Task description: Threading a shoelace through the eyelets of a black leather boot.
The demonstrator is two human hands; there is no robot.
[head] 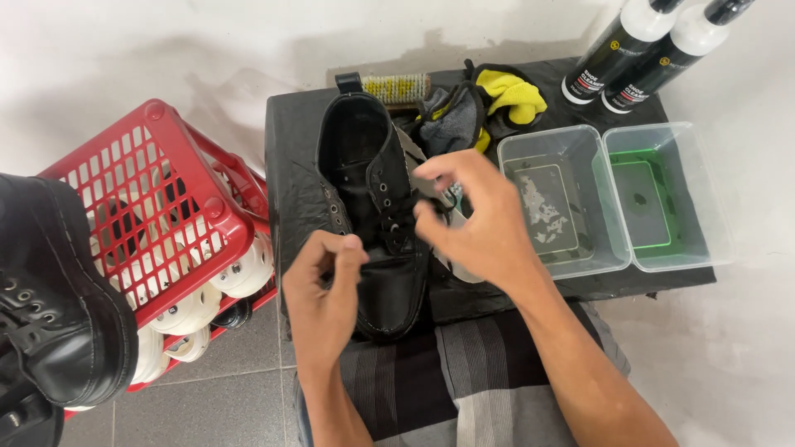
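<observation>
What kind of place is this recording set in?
Probably a small shoe-cleaning station: a black lace-up shoe lies on a low black table, with a brush, two spray bottles and two clear tubs beside it.

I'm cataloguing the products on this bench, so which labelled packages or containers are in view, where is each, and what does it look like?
Left bottle: back right of the black table, leaning; white body, black label, dark cap.
Right bottle: just right of the first, touching it; same white body and black label.
No signs or screens are in view. The two clear tubs in front of the bottles carry no label that I can see.
</observation>
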